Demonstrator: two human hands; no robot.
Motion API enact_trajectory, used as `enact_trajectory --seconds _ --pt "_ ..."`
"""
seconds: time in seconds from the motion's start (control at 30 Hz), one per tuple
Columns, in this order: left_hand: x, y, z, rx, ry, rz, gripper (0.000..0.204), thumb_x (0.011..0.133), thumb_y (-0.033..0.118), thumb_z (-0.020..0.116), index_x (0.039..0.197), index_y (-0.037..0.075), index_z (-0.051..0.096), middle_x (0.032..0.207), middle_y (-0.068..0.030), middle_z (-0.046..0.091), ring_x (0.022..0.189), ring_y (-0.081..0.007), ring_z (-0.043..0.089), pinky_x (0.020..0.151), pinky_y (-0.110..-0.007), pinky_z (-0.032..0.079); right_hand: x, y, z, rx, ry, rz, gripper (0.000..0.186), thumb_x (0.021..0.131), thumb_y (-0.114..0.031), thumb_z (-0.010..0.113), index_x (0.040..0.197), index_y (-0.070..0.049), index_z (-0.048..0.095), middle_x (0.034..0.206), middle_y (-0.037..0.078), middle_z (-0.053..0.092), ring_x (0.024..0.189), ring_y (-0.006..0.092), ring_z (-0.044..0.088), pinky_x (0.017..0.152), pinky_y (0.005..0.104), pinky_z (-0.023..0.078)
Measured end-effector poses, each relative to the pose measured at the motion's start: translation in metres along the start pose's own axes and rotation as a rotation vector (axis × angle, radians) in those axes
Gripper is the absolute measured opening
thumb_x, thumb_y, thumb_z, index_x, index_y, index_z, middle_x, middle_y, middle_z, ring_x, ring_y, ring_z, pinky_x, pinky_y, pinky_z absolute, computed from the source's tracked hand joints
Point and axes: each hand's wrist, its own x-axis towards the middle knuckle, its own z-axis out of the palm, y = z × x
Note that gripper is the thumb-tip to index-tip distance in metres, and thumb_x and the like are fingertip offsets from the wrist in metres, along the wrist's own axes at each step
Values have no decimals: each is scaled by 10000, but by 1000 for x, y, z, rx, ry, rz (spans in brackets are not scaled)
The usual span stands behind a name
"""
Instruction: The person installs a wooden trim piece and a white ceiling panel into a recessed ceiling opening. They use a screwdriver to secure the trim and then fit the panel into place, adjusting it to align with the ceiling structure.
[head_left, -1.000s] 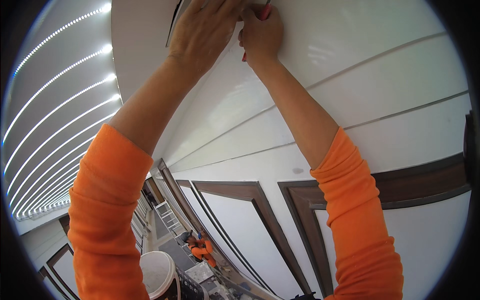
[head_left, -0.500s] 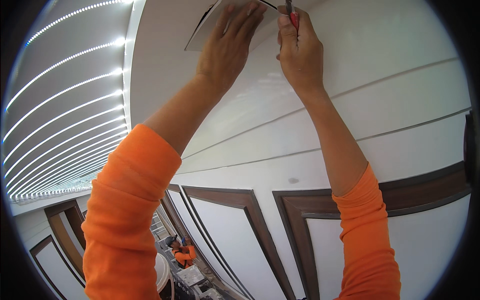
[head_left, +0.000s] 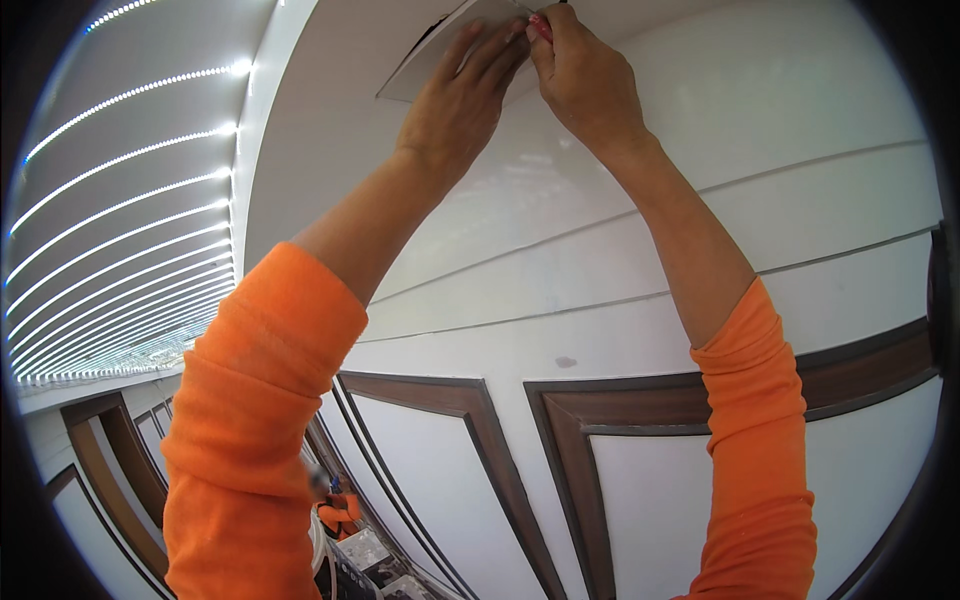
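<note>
Both my arms, in orange sleeves, reach up to the white ceiling. My left hand lies flat with fingers spread against a white square panel that sits tilted in a dark ceiling opening. My right hand is closed around a small red-handled tool, whose tip is at the panel's edge beside my left fingertips. Most of the tool is hidden inside my fist.
White wall bands and brown-framed wall panels run below the ceiling. Rows of small white lights line the ceiling at left. Far below, a person in orange stands near boxes and a white bucket rim.
The view has shifted so my hands sit lower and further right in the picture. The ceiling panel and its dark gap show more fully; my left hand stays pressed on it.
</note>
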Motion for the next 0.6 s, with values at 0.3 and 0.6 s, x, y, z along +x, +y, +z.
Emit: enact_trajectory --seconds 0.3,0.6 --pt "1 -2 -4 -51 47 4 537 965 200 600 1469 36 515 1591 -70 424 1540 -222 286 1305 -464 181 6 -1 -5 -31 -8 -62 222 1050 -237 510 1060 -16 522 831 241 666 724 453 671 590 526 530" --pt "7 -5 16 -93 -58 32 645 1025 245 434 1607 20 272 1708 -70 221 1586 -222 136 1320 -441 42 12 -3 -9 -26 -80 -23 229 1061 -232 490 1033 -5 503 764 260 659 706 475 667 586 549 515"
